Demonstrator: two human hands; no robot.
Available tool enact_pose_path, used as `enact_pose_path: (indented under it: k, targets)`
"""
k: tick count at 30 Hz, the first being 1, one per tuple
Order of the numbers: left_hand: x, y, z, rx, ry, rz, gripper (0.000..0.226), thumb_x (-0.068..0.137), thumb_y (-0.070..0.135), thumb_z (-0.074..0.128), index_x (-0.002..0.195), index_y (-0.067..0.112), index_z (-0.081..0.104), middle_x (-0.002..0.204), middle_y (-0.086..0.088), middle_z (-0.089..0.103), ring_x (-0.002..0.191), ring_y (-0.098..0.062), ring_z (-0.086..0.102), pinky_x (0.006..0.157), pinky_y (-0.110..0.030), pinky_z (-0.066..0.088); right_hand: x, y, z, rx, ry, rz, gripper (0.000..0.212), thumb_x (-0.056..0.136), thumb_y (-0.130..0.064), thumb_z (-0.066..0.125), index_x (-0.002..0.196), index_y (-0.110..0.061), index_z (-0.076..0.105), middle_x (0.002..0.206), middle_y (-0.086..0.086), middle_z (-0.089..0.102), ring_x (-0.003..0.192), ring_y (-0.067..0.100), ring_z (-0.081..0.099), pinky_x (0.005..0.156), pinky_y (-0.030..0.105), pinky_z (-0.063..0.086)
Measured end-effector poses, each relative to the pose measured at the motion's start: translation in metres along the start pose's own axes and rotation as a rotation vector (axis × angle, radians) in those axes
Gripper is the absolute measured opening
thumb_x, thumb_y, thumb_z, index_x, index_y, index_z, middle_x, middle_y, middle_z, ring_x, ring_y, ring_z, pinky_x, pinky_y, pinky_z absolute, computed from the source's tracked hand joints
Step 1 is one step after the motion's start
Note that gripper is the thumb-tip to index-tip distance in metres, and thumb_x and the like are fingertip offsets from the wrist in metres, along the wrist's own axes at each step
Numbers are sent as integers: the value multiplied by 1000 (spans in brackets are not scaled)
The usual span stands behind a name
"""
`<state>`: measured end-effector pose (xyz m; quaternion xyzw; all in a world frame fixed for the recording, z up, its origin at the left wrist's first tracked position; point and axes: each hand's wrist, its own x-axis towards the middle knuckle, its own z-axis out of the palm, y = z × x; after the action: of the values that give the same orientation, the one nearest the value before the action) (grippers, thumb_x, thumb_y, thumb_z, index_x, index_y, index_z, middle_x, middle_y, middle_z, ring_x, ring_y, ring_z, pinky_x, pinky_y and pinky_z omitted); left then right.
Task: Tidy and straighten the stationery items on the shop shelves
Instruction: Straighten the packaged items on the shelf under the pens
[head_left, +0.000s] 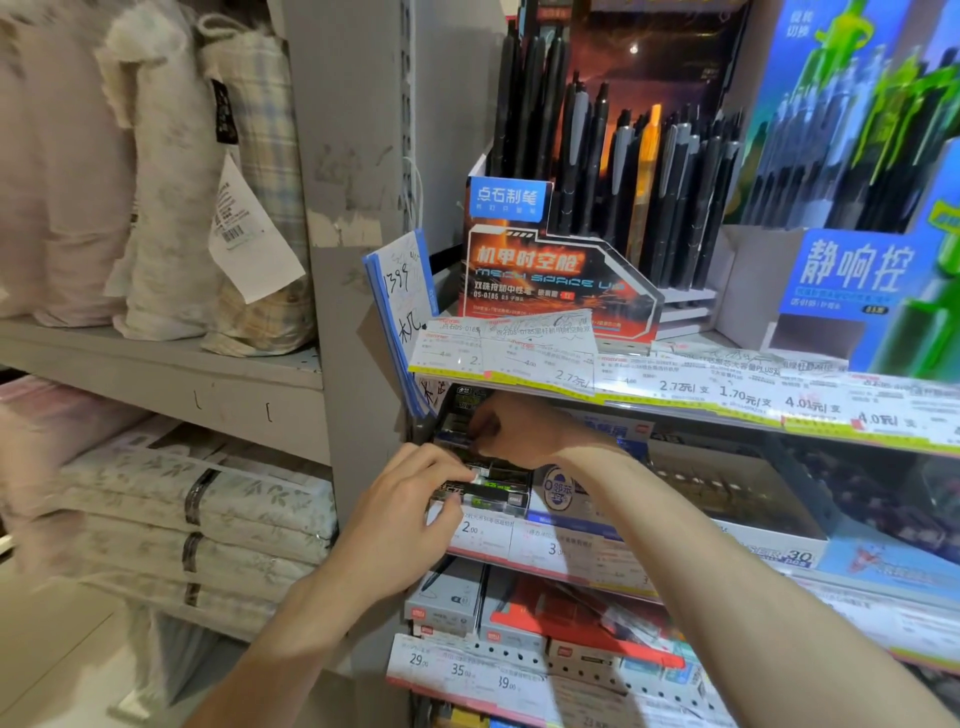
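A shop fills the view, with grey metal shelves (358, 218) running up the middle. At nine o'clock, folded bedding (208, 525) lies in stacks, and soft pillows (171, 171) stand above it. At one o'clock, black pens (644, 171) stand upright in a red and black display box (540, 280). A blue display box (852, 280) sits at three o'clock. White price tags (727, 389) line the shelf edges.

Near the middle, on the second shelf, lie small dark boxes (493, 488) of stationery. The left hand (410, 514) has its fingers and thumb curled round one of these boxes. The right hand (519, 428) reaches deeper into the shelf, just above, fingers curled on another small pack (457, 436).
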<state>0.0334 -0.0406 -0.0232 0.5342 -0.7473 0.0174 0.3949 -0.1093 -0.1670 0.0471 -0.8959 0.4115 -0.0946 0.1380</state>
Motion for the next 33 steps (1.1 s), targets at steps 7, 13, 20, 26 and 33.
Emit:
enact_pose_path:
  k: [7,13,20,26,33]
  targets:
    - [-1,-1,-1,-2,-11,-6,25,93,14,57,115,19,68,108,18,55,111,-1,46,95,-5,31,-2,-4,-5,-44,-45,-19,30,93,-20,59,120,-11,68,111,7,68,94,21,58,75,29,42]
    - [0,-2,-1,3,-12,0,24,93,14,58,114,19,68,107,17,56,110,-1,47,95,-6,31,-5,-5,-8,-124,-71,-26,28,95,-17,57,122,-13,67,107,2,66,91,17,55,75,27,39]
    - [0,-1,-1,-9,-17,-5,24,92,11,59,113,17,69,106,14,58,108,-3,48,95,-5,31,-7,-5,-9,-105,-54,-45,27,94,-12,58,118,-11,70,107,5,68,90,17,57,74,26,41]
    - [0,-2,2,-3,0,-36,23,92,17,56,111,18,69,104,14,57,107,-2,47,93,-8,33,-8,3,-9,26,10,-2,24,97,-19,57,119,-16,66,104,2,68,94,22,65,80,34,53]
    - [5,5,19,77,149,-126,27,87,32,43,93,22,67,92,13,56,97,-10,48,77,-34,50,-53,20,-25,90,150,73,30,102,-28,50,131,-23,58,114,-8,62,87,5,54,63,7,36]
